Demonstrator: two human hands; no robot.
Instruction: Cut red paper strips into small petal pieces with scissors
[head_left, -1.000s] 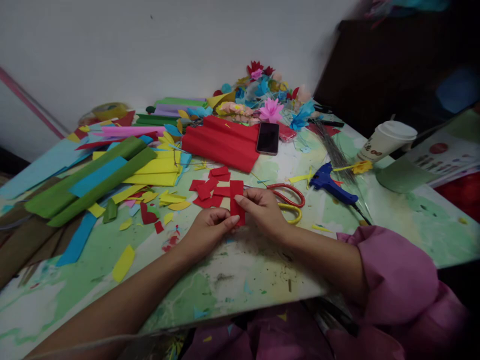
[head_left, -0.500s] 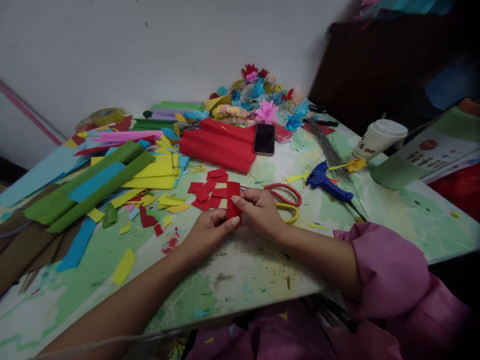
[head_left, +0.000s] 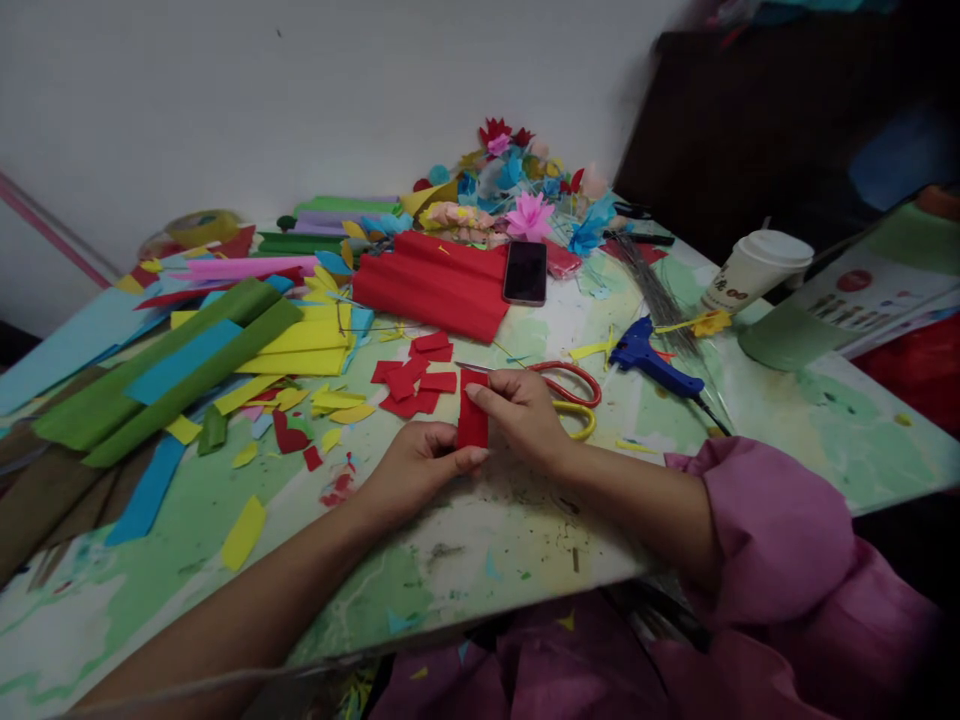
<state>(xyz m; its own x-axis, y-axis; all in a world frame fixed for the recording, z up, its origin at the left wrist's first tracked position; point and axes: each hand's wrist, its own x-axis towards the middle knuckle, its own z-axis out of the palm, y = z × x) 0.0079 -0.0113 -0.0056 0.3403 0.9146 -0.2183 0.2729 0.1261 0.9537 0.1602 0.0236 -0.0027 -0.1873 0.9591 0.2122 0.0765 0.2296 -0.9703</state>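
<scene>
Both my hands pinch a small red paper strip (head_left: 472, 420) standing upright near the table's front edge. My left hand (head_left: 420, 465) grips its lower end with curled fingers. My right hand (head_left: 525, 420) holds its upper right side between thumb and fingers. Just behind the strip lies a little heap of red paper squares (head_left: 412, 385). Red and yellow scissors (head_left: 574, 395) rest right behind my right hand.
A folded red crepe sheet (head_left: 435, 285) with a phone (head_left: 525, 272) beside it lies further back. Green, yellow and blue paper rolls (head_left: 187, 355) crowd the left. A blue glue gun (head_left: 652, 365), wire stems, paper flowers (head_left: 525, 185) and a lidded cup (head_left: 750, 270) are at the right.
The red strip has been turned and narrowed between my fingers, and both hands sit slightly lower and closer together. The view has shifted a little.
</scene>
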